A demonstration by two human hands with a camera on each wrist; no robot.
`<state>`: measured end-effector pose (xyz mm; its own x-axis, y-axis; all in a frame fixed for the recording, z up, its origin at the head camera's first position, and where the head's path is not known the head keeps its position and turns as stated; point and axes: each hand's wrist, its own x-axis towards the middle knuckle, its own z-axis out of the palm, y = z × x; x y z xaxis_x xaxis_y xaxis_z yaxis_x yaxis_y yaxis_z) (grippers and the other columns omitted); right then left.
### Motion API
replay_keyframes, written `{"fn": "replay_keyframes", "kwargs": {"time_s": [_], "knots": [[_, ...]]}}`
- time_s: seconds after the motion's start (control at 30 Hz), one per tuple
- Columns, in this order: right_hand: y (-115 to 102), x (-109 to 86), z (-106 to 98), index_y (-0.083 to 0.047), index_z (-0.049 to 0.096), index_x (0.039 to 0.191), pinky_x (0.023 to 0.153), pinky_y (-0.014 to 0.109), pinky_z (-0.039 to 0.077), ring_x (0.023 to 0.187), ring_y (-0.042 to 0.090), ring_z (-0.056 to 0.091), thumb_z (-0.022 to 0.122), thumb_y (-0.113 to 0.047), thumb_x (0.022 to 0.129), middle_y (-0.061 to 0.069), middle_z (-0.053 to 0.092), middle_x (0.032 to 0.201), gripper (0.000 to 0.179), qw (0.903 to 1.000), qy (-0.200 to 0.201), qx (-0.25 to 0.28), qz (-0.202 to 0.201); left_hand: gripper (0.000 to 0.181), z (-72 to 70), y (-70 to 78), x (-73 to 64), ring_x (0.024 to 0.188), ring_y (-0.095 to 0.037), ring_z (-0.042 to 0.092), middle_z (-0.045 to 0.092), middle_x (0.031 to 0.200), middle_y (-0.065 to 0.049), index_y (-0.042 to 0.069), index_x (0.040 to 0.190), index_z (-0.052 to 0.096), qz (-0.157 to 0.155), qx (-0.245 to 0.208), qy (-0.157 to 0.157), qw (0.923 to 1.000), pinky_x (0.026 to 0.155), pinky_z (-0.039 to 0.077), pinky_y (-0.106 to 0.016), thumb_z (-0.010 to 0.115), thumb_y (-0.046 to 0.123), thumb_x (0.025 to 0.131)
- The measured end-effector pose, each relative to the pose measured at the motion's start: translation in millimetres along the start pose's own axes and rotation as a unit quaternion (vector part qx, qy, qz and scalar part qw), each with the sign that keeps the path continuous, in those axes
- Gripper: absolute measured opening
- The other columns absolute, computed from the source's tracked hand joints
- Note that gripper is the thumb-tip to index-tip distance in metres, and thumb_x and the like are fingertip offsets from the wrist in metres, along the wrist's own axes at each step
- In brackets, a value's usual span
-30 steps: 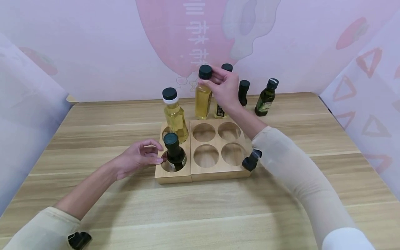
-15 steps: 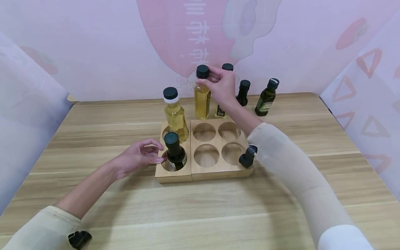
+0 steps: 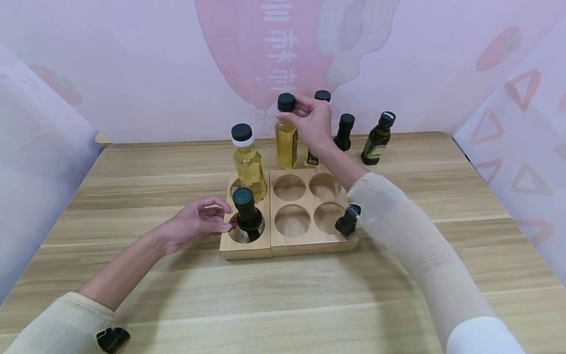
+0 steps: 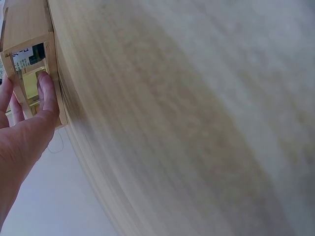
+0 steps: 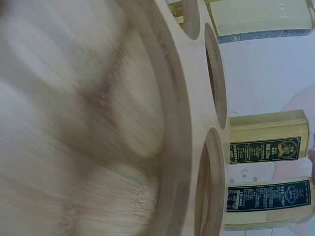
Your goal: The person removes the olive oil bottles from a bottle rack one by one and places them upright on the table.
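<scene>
In the head view, my right hand (image 3: 315, 123) pinches a square bottle of yellow oil (image 3: 286, 145) just below its dark cap. The bottle stands upright behind the wooden bottle rack (image 3: 305, 246); the right wrist view shows its dark label (image 5: 266, 150). My left hand (image 3: 199, 223) grips the rack's left end, thumb at the top edge and other fingers at the side opening (image 4: 30, 83). Beside that thumb, a dark green-capped bottle (image 3: 248, 216) sits in the front left hole. Behind it, a yellow oil bottle with a white collar (image 3: 248, 164) leans in the rear left hole.
The rack's right block has several round holes (image 3: 292, 220). Behind it stand another yellow oil bottle (image 3: 312, 157), partly hidden by my right hand, a slim dark bottle (image 3: 343, 132) and a short green bottle (image 3: 376, 142). A printed backdrop (image 3: 155, 73) borders the wooden table (image 3: 283, 305).
My right hand and the oil bottle have shifted slightly left, the bottle turning so its dark label side shows. My left hand stays at the rack.
</scene>
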<state>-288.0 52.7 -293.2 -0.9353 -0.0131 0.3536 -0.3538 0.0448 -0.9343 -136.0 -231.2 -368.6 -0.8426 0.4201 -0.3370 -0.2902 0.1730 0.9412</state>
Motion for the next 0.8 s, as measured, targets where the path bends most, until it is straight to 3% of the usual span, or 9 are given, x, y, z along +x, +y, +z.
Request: {"fn": "replay_keyframes", "kwargs": {"time_s": [0.53,0.8], "knots": [[-1.4,-0.2,0.1,0.001,0.069,0.130,0.091,0.028,0.058,0.105,0.024,0.075,0.082,0.002,0.086,0.019,0.074,0.117,0.046,0.9993,-0.007,-0.036,-0.004,0.026,0.4,1.8,0.3,0.103,-0.020,0.049,0.049,0.110,-0.010,0.012,0.112,0.063,0.002,-0.011,-0.003,0.9999,0.087,0.053,-0.028,0.074,-0.001,0.092],[-5.7,-2.5,-6.5,-0.001,0.057,0.145,0.102,0.025,0.051,0.127,0.023,0.064,0.082,-0.002,0.088,0.017,0.066,0.136,0.062,0.9971,-0.053,-0.044,0.033,0.026,-1.2,-0.2,1.3,0.103,-0.021,0.051,0.051,0.110,-0.010,0.012,0.113,0.062,0.005,-0.003,-0.006,1.0000,0.088,0.053,-0.029,0.074,0.000,0.093]]}}
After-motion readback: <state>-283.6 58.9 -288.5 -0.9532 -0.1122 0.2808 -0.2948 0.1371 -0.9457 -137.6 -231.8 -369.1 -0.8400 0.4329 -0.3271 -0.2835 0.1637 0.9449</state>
